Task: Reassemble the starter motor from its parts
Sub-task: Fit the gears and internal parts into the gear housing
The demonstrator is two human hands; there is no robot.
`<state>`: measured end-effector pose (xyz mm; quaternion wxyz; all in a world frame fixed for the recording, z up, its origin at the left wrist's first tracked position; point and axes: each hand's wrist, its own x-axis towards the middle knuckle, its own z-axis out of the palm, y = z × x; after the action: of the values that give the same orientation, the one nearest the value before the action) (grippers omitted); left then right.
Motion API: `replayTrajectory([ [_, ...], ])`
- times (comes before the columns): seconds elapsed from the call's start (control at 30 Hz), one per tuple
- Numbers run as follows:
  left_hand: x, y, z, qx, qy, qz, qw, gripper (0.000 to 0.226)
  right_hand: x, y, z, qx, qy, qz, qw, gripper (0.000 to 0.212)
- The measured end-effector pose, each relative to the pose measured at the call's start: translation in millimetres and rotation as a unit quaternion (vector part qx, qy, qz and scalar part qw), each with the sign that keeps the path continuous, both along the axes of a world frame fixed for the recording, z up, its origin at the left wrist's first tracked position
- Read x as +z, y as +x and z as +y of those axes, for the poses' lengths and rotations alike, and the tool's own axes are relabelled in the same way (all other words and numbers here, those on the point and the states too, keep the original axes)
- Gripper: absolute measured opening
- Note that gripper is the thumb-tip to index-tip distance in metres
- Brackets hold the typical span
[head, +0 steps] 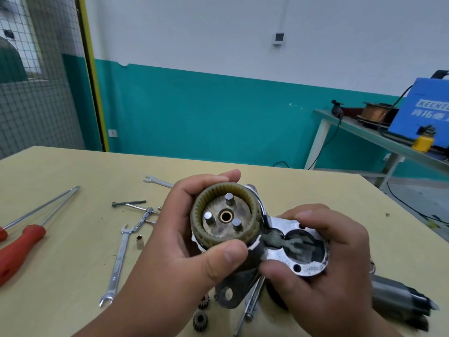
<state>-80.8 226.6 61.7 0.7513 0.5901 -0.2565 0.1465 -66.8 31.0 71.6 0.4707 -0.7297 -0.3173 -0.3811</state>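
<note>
Centre of frame, above the bench (60, 166): left grip (194, 254) curls round the toothed ring gear (224, 221) on the starter housing (281, 224); right grip (330, 263) clasps the housing's flange. Two pinions (201, 312) lie lower centre.

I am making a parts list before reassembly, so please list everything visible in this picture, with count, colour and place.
housing: one, silver, held in both hands
ring gear: one, beige, in the housing's round end
steel pins: three, grey, inside the ring gear
planet gears: two, dark, table, below the housing
armature: one, dark grey, table, far right
wrenches: two, silver, table, left of the hands
screwdrivers: two, red handles, table's left edge
socket: one, silver, beside the nearer wrench
long bolt: one, dark, table, beyond the socket
table: one, pale yellow
machine: one, blue, side bench at right
left hand: one, grips the ring gear
right hand: one, grips the housing
</note>
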Motion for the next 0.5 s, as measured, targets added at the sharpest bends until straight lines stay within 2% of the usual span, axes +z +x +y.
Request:
replayTrajectory([
  [0.1,1,1,2,0.007,0.043,0.017,0.999,0.066,-7,-1,1,-0.008,0.018,0.019,1.0,0.049],
  [0.17,0,6,6,0.007,0.043,0.035,0.998,0.04,-10,0,1,0.006,0.031,0.031,0.999,0.052],
  [0.2,-1,9,8,0.009,0.042,0.045,0.998,0.034,-10,1,0,0.018,0.035,0.035,0.999,0.052],
  [0.3,1,14,14,0.027,0.076,0.056,0.995,0.04,-10,4,-2,0.046,0.038,0.05,0.997,0.046],
  [0.4,6,17,21,0.027,0.136,0.074,0.988,0.032,-10,7,-4,0.066,0.039,0.079,0.994,0.041],
  [0.5,9,14,27,-0.012,0.196,0.094,0.976,0.052,-12,8,-4,0.074,0.024,0.099,0.992,0.039],
])
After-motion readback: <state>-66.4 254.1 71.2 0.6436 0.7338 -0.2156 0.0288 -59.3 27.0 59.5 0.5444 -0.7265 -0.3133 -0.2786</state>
